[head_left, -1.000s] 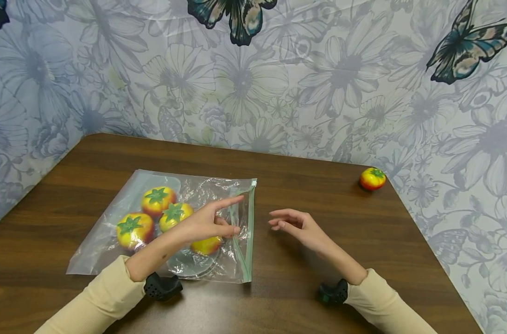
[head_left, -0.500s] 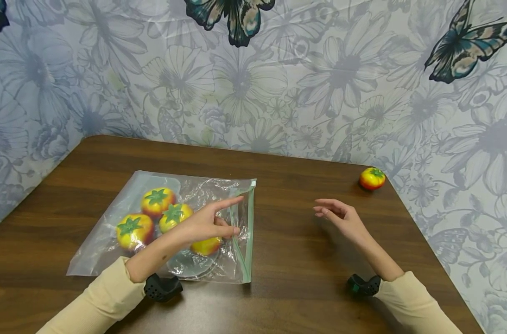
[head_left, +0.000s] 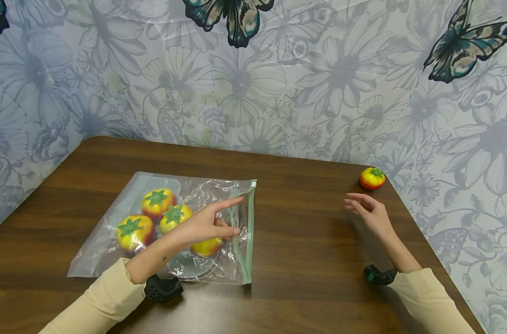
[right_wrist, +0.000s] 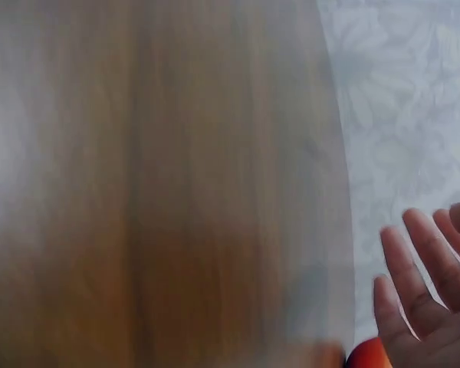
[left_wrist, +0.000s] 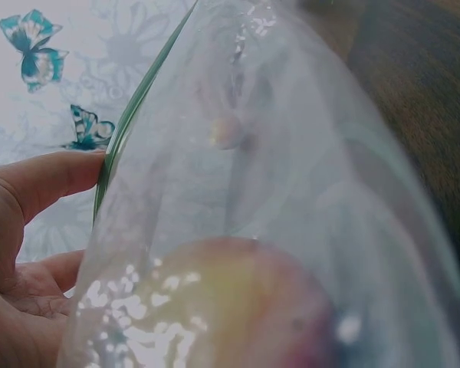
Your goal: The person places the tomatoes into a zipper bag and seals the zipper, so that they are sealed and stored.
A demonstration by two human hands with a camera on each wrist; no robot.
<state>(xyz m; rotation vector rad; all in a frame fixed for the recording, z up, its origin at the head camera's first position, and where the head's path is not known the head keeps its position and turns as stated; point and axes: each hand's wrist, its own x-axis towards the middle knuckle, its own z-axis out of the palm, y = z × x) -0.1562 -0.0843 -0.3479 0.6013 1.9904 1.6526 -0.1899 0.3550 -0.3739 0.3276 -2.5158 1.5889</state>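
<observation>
Several yellow-and-red toy fruits (head_left: 134, 232), tomato-like with green star-shaped leaf tops, lie inside a clear zip bag (head_left: 99, 246) on the left of the table. My left hand (head_left: 203, 223) is over the bag near its green zip edge (head_left: 249, 232), with forefinger and thumb spread apart. In the left wrist view a finger of that hand touches the bag's green edge (left_wrist: 126, 126); its other fingers are partly hidden. My right hand (head_left: 370, 214) hovers just in front of a single toy fruit (head_left: 372, 178), loosely bent and holding nothing.
A clear round dish-like shape (head_left: 193, 266) shows in the bag's lower part. The single fruit sits close to the right edge of the brown wooden table (head_left: 295, 278). A flowered wall covering (head_left: 262, 106) stands right behind the table.
My right hand has moved right and away from me, from beside the bag's mouth to near the single fruit. The left hand and the bag have stayed in place.
</observation>
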